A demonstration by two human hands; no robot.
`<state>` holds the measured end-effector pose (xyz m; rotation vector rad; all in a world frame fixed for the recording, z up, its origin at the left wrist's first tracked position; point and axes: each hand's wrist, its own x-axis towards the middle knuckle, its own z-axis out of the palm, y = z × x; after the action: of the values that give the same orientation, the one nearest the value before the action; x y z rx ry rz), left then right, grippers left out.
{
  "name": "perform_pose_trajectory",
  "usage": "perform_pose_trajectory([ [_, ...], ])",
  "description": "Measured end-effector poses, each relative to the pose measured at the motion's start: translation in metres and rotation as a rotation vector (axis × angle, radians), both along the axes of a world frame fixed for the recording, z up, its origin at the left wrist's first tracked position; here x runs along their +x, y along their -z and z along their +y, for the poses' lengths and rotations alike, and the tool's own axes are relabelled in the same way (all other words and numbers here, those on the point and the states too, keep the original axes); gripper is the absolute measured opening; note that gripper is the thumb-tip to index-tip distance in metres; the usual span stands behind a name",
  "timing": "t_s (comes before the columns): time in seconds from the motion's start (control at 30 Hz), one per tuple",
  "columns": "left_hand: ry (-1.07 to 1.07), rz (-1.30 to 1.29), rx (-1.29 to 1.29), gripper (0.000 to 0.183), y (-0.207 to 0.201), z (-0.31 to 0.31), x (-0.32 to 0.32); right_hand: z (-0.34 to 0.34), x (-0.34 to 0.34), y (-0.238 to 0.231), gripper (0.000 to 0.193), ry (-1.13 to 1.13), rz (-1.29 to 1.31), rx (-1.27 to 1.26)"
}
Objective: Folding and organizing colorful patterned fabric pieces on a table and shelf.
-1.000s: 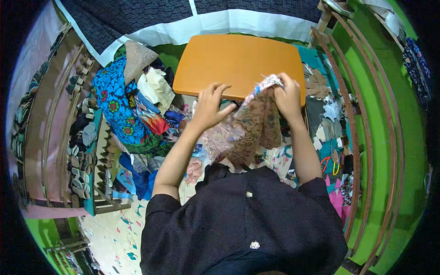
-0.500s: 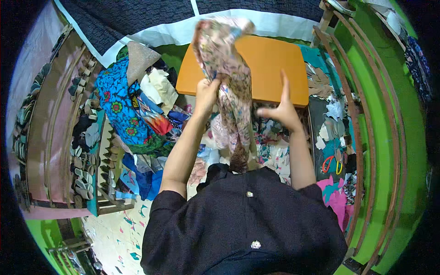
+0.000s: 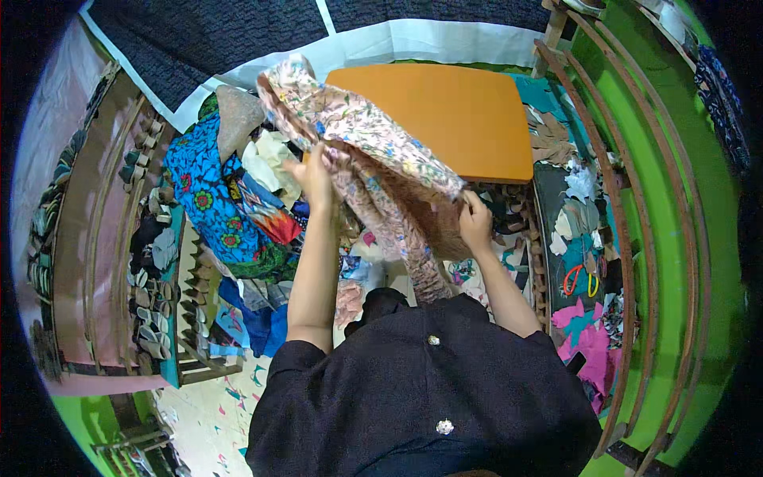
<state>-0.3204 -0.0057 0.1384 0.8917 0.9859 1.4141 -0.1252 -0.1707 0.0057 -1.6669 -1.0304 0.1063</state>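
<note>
A pale pink floral cloth point(image 3: 383, 137) hangs in folds between my hands, above the floor and in front of the orange table. My left hand point(image 3: 311, 176) grips it near its upper left part, the thumb sticking out to the side. Pinched in the fingers of my right hand point(image 3: 477, 221) is the cloth's right corner. Its plainer, browner underside shows below the stretched upper edge. The lower end droops toward my dark shirt, and a bunched end rises past my left hand.
Behind the cloth stands an orange table point(image 3: 445, 119). A heap of fabrics with a blue floral piece point(image 3: 208, 191) lies to the left. On the right, scissors with red and yellow handles point(image 3: 581, 281) rest among scraps beside wooden rails point(image 3: 624, 238). Scraps litter the floor.
My right hand, open and apart from the cloth before, now grips its corner. The cloth has spread out sideways, and my left hand has moved left with its end.
</note>
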Motion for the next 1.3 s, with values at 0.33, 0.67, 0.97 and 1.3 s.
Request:
perform_pose_trajectory([
  [0.33, 1.264, 1.152, 0.799, 0.030, 0.002, -0.030, 0.041, -0.003, -0.004, -0.128, 0.028, -0.439, -0.248, -0.010],
  [0.67, 0.555, 0.482, 0.788, 0.019, -0.034, 0.016, -0.006, -0.046, 0.039, -0.018, 0.062, -0.740, 0.223, -0.491],
  [0.97, 0.681, 0.348, 0.733, 0.017, -0.049, 0.006, -0.044, 0.038, -0.018, 0.093, 0.081, -0.554, 0.981, -0.326],
  [1.3, 0.129, 0.632, 0.360, 0.019, -0.008, 0.039, -0.145, 0.047, 0.000, 0.044, 0.018, -0.621, 0.150, -0.221],
])
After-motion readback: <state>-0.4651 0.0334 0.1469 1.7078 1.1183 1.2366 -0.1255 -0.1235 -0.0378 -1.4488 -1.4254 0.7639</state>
